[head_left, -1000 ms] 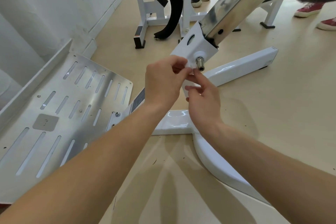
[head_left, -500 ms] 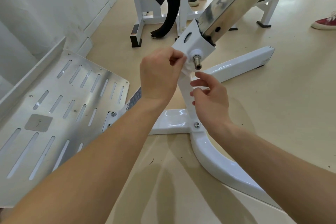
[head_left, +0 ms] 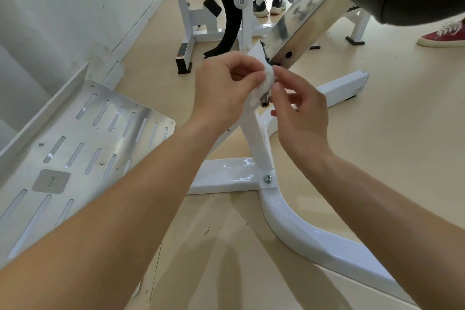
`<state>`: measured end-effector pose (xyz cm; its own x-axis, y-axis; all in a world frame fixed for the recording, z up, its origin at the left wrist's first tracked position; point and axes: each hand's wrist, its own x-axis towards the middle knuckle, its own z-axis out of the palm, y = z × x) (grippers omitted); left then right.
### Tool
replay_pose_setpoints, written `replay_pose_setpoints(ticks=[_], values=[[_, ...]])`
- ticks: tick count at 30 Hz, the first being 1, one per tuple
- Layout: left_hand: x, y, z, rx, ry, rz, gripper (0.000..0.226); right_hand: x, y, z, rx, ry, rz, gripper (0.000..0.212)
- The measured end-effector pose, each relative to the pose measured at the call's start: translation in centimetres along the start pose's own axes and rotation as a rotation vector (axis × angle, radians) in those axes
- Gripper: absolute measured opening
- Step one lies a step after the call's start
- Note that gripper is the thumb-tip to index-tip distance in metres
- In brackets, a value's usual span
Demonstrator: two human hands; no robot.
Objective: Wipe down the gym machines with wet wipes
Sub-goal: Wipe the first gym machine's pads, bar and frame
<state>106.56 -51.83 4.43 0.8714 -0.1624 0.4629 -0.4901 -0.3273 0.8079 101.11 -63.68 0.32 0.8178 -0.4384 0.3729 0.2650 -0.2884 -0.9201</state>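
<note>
Pinching a crumpled white wet wipe over a steel pin — left hand and, seemingly, right hand.

Two hands, one wipe, one slotted plate, two black sneakers, one red shoe.

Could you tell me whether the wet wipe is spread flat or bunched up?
Bunched up: the wet wipe is a crumpled wad pinched between the left hand and right hand, just above the metal pin.
</note>
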Motion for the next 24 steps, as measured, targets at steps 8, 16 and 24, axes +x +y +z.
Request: replay_pose_setpoints(ticks=[8, 16, 24], values=[[0.6, 0.6, -1.0, 0.012, -0.126, -0.098, 0.013, 2.9, 0.5, -0.9, -0.164, 0.021, -0.198, 0.015], [-0.3, -0.9, -1.4, 0.11, 0.025, -0.13, 0.012, 4.0, 4.0, -1.5, -0.507, 0.023, -0.659, 0.011], [-0.1, -1.5, -0.8, 0.082, 0.098, -0.179, 0.011, 5.0, 2.6, -1.4, -0.531, 0.049, -0.688, 0.014]])
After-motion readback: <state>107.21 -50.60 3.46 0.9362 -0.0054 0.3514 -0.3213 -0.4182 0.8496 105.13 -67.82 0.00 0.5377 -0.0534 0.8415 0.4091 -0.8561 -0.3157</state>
